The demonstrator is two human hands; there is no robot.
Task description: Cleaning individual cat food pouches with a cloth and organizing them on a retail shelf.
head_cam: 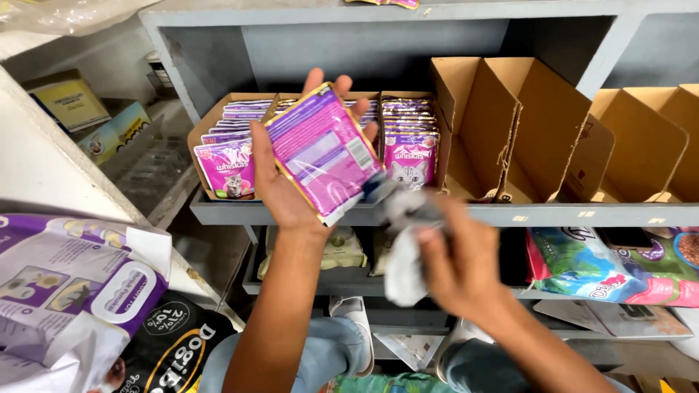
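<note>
My left hand (280,178) holds up a purple pet-food pouch (324,151) with a gold edge, its back facing me, in front of a grey shelf. My right hand (455,266) grips a grey-white cloth (404,247) that touches the pouch's lower right corner; the hand is blurred. Behind the pouch, open cardboard trays (211,120) on the shelf hold several rows of matching purple pouches (409,145), with cat pictures on the front ones.
Empty brown cardboard trays (539,124) stand on the grey shelf (582,215) to the right. A colourful pet-food bag (619,266) lies on the shelf below. Large purple-white and black bags (80,291) sit at lower left. Small boxes (69,98) rest on a side shelf.
</note>
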